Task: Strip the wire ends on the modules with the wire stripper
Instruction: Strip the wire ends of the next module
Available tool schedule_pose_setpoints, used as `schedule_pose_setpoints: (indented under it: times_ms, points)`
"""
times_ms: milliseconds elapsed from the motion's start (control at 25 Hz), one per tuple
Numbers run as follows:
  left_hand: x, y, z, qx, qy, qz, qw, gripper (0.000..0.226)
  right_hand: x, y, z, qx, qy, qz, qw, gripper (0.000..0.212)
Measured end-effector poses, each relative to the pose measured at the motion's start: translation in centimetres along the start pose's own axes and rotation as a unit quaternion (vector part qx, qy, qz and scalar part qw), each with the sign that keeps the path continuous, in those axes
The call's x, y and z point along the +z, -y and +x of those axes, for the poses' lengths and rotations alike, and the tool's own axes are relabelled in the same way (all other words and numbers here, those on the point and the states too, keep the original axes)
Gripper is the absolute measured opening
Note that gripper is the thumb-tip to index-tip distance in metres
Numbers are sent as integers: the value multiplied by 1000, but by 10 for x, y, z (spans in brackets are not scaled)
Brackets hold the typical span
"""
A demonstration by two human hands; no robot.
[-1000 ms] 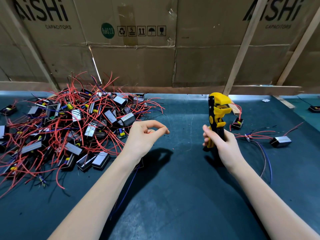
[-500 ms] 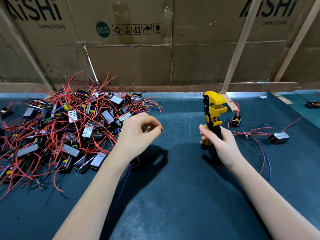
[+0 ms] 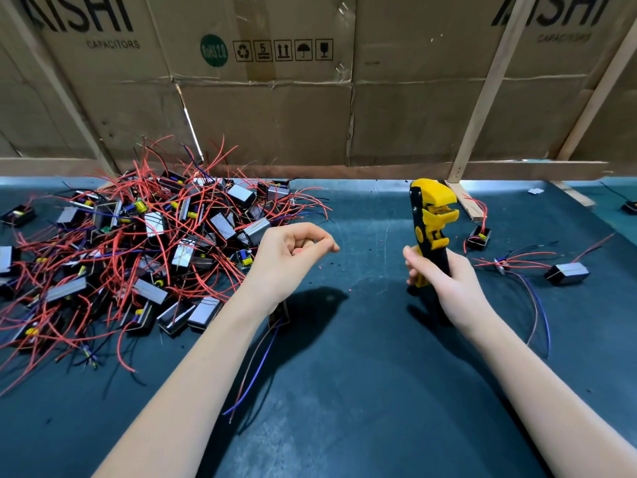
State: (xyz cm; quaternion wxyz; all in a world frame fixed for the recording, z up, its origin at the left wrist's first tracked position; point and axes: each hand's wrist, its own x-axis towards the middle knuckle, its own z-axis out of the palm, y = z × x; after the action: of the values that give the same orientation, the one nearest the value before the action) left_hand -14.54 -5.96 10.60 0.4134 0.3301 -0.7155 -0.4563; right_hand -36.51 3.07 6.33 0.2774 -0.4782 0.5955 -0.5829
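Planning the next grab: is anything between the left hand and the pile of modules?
Nothing visible: the left hand hovers at the pile of modules's right edge, with only red wires reaching toward it.

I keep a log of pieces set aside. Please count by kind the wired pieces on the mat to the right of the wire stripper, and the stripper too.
Box-shaped modules: 3
Small wired part, kind unclear: 1
Wire stripper: 1
Total: 5

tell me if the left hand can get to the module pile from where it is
Probably yes: the left hand hovers right beside the pile of modules, nothing stands between them, and it seems to hold at most a tiny red scrap.
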Motion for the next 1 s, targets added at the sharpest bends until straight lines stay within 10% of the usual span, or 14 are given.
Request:
schedule_pose_setpoints:
  times_ms: [360,560,1000]
  points:
    - [3,9,2,1,-33,24,999,10,0,4,-2,-4,0,-40,999,57]
    - [-14,-1,9,-125,106,-113,980,67,1,6,-3,-1,1,-51,999,57]
    - [-40,15,1,-16,80,53,995,9,-3,11,-4,-18,-38,-69,997,54]
